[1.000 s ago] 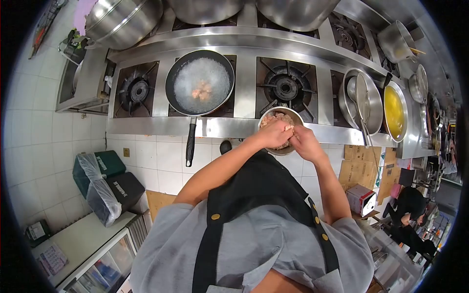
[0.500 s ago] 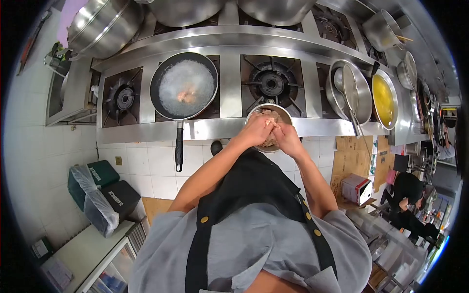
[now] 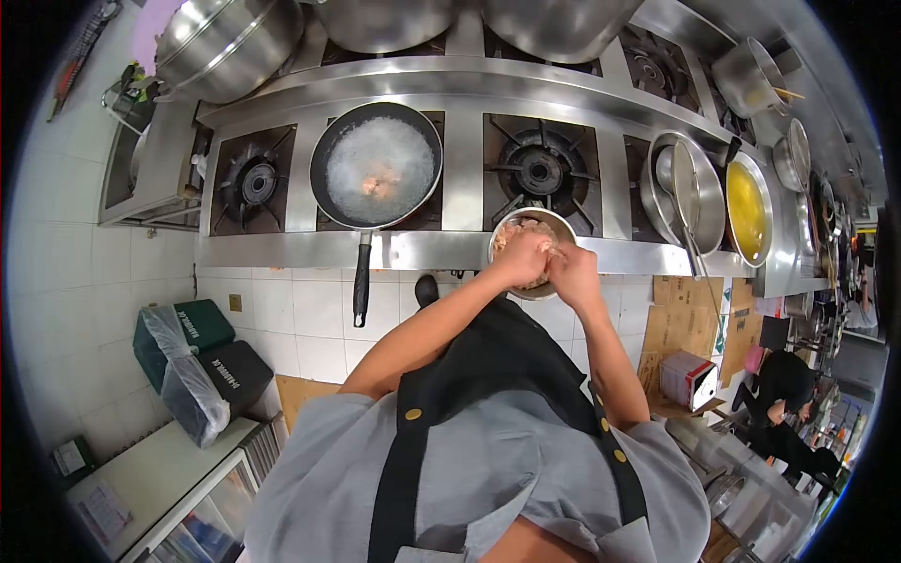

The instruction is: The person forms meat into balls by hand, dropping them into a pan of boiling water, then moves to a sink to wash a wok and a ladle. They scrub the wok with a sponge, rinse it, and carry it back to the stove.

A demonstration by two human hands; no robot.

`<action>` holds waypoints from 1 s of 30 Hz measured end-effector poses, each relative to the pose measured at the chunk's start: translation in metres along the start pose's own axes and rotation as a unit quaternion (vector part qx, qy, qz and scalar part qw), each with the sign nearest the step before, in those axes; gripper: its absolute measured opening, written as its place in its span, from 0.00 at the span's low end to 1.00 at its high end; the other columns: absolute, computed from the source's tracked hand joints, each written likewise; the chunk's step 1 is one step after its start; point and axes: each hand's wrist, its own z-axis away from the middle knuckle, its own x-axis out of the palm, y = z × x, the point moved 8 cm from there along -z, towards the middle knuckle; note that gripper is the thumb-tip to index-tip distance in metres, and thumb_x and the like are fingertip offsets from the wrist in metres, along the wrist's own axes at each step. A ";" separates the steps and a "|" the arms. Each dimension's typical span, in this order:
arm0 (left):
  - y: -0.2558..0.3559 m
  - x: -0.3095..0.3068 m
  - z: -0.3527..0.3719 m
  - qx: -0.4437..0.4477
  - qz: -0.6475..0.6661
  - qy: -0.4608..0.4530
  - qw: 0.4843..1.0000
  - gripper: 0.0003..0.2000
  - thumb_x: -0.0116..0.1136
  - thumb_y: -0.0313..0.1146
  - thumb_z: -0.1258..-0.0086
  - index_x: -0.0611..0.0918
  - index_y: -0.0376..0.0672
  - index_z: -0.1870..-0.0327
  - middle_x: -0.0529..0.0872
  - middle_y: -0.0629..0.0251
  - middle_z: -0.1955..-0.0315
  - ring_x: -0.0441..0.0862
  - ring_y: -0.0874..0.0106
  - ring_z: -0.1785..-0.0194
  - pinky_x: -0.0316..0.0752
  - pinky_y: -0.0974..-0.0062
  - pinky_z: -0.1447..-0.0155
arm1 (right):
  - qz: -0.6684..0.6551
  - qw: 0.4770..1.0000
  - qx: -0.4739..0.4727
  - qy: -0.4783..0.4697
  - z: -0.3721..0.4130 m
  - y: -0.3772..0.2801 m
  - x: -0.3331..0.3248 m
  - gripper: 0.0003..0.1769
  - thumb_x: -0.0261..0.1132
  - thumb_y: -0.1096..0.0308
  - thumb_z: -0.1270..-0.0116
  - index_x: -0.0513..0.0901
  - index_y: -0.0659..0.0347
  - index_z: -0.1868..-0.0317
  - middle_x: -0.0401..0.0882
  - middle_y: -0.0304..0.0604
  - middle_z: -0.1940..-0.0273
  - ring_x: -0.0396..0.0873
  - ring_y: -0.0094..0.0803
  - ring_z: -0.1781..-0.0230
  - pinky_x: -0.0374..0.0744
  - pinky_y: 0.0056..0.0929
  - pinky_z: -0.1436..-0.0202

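Right of the black round frying pan (image 3: 324, 141) of cloudy liquid, the left hand (image 3: 522, 260) and right hand (image 3: 573, 274) meet over a round silver metal bowl (image 3: 560, 224), their curled fingers pinching a small pale-pink lump (image 3: 553, 250) between them, above more pink, meat-like pieces (image 3: 513, 232). Blurred in the liquid is a pinkish cluster (image 3: 379, 184), while the hands cover the fingertips and much of the bowl's contents. Compared with half a second ago, the hands remain together there, though everything sits farther right in view.
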 end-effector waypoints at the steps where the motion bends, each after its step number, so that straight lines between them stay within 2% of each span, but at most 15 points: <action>1: -0.001 -0.003 0.001 0.001 -0.001 0.004 1.000 0.05 0.46 0.24 0.40 0.76 0.34 0.72 0.78 0.49 0.81 0.74 0.58 0.79 0.68 0.63 0.73 | 0.001 1.000 -0.004 -0.001 0.000 0.000 -0.004 0.05 0.58 0.74 0.45 0.78 0.68 0.73 0.79 0.55 0.79 0.77 0.46 0.82 0.74 0.36 0.77; 2: -0.023 0.010 0.009 -0.153 0.296 -0.060 0.941 0.06 0.45 0.24 0.38 0.77 0.36 0.69 0.78 0.55 0.81 0.72 0.65 0.82 0.65 0.69 0.77 | -0.225 0.969 0.097 -0.041 0.003 0.014 0.002 0.05 0.56 0.76 0.44 0.78 0.68 0.74 0.79 0.52 0.78 0.76 0.39 0.83 0.73 0.30 0.79; 3: -0.024 0.029 0.023 -0.288 0.557 -0.118 0.770 0.07 0.45 0.25 0.37 0.77 0.37 0.66 0.78 0.61 0.81 0.69 0.71 0.85 0.61 0.75 0.82 | -0.436 0.876 0.193 -0.079 0.007 0.017 0.010 0.06 0.55 0.78 0.43 0.78 0.67 0.75 0.80 0.48 0.77 0.74 0.32 0.85 0.71 0.25 0.81; 4: -0.010 0.029 0.024 -0.259 0.595 -0.147 0.747 0.08 0.42 0.25 0.35 0.75 0.38 0.60 0.72 0.71 0.82 0.60 0.83 0.88 0.52 0.85 0.84 | -0.522 0.815 0.227 -0.110 0.007 0.006 0.008 0.08 0.53 0.81 0.41 0.77 0.66 0.76 0.78 0.43 0.76 0.71 0.22 0.83 0.68 0.17 0.82; 5: -0.007 0.028 0.024 -0.259 0.596 -0.152 0.745 0.08 0.42 0.25 0.35 0.75 0.38 0.60 0.72 0.71 0.82 0.60 0.83 0.88 0.52 0.85 0.84 | -0.520 0.816 0.229 -0.105 0.005 0.006 0.007 0.08 0.53 0.81 0.41 0.77 0.66 0.76 0.78 0.43 0.76 0.71 0.22 0.83 0.68 0.17 0.82; 8: 0.011 0.032 0.017 -0.191 0.743 -0.208 0.606 0.11 0.42 0.30 0.31 0.74 0.37 0.53 0.70 0.73 0.83 0.58 0.86 0.87 0.54 0.83 0.84 | -0.651 0.720 0.221 -0.095 -0.002 0.014 0.010 0.07 0.53 0.80 0.40 0.74 0.66 0.75 0.75 0.42 0.77 0.71 0.24 0.83 0.66 0.20 0.84; 11: 0.000 0.025 0.013 -0.215 0.760 -0.089 0.607 0.07 0.45 0.34 0.29 0.74 0.40 0.63 0.69 0.74 0.83 0.59 0.86 0.87 0.53 0.83 0.83 | -0.743 0.630 0.221 -0.053 -0.004 0.023 0.021 0.08 0.52 0.77 0.37 0.72 0.64 0.75 0.72 0.42 0.79 0.65 0.23 0.86 0.60 0.18 0.86; 13: 0.003 0.017 0.008 -0.193 0.759 -0.093 0.615 0.05 0.45 0.31 0.31 0.73 0.42 0.66 0.70 0.72 0.81 0.60 0.85 0.85 0.53 0.83 0.82 | -0.750 0.626 0.202 -0.068 -0.004 0.007 0.014 0.05 0.53 0.76 0.38 0.73 0.63 0.71 0.71 0.40 0.79 0.63 0.23 0.86 0.59 0.19 0.85; 15: -0.002 0.004 0.006 -0.198 0.673 -0.059 0.710 0.05 0.43 0.27 0.33 0.72 0.43 0.70 0.71 0.70 0.81 0.60 0.83 0.85 0.53 0.83 0.82 | -0.665 0.685 0.282 -0.097 0.004 0.001 0.012 0.03 0.55 0.75 0.40 0.76 0.63 0.68 0.72 0.38 0.77 0.67 0.23 0.83 0.59 0.19 0.83; 17: -0.001 -0.001 0.004 -0.233 0.636 -0.059 0.733 0.06 0.43 0.25 0.34 0.72 0.44 0.71 0.71 0.69 0.80 0.60 0.83 0.85 0.52 0.83 0.83 | -0.605 0.747 0.236 -0.146 0.005 0.012 0.019 0.03 0.60 0.71 0.43 0.77 0.61 0.68 0.76 0.41 0.72 0.70 0.27 0.80 0.67 0.27 0.80; 19: -0.001 -0.008 0.005 -0.296 0.542 -0.024 0.787 0.06 0.45 0.24 0.33 0.73 0.43 0.71 0.72 0.70 0.81 0.59 0.84 0.86 0.51 0.83 0.84 | -0.215 0.970 0.012 -0.112 -0.006 -0.015 -0.005 0.08 0.62 0.70 0.46 0.80 0.64 0.67 0.80 0.46 0.70 0.76 0.34 0.76 0.74 0.35 0.72; 20: -0.002 -0.006 0.004 -0.296 0.541 -0.026 0.787 0.06 0.45 0.24 0.33 0.73 0.43 0.71 0.72 0.70 0.81 0.59 0.84 0.86 0.51 0.83 0.84 | -0.144 0.978 0.043 -0.145 -0.006 -0.020 -0.009 0.12 0.62 0.68 0.48 0.82 0.65 0.63 0.80 0.50 0.72 0.78 0.39 0.73 0.76 0.39 0.64; 23: 0.001 -0.010 -0.002 -0.293 0.507 -0.047 0.809 0.04 0.47 0.24 0.33 0.74 0.43 0.69 0.73 0.70 0.82 0.58 0.84 0.87 0.50 0.84 0.84 | 0.060 0.992 -0.033 -0.104 -0.011 -0.030 -0.011 0.11 0.58 0.71 0.47 0.81 0.68 0.65 0.78 0.51 0.78 0.79 0.39 0.75 0.76 0.37 0.67; 27: 0.017 -0.008 0.003 -0.285 0.610 -0.100 0.733 0.03 0.51 0.29 0.32 0.76 0.42 0.66 0.70 0.73 0.84 0.58 0.85 0.87 0.50 0.86 0.84 | -0.227 0.967 0.048 -0.108 -0.006 -0.019 -0.011 0.10 0.53 0.73 0.45 0.79 0.68 0.75 0.77 0.51 0.81 0.77 0.39 0.80 0.75 0.34 0.74; 30: 0.025 -0.012 -0.003 -0.195 0.739 -0.109 0.636 0.06 0.46 0.31 0.29 0.75 0.44 0.67 0.64 0.76 0.86 0.57 0.83 0.87 0.52 0.84 0.83 | -0.624 0.777 0.087 -0.007 -0.007 -0.007 -0.033 0.13 0.51 0.74 0.41 0.72 0.60 0.83 0.70 0.43 0.85 0.69 0.32 0.86 0.68 0.27 0.80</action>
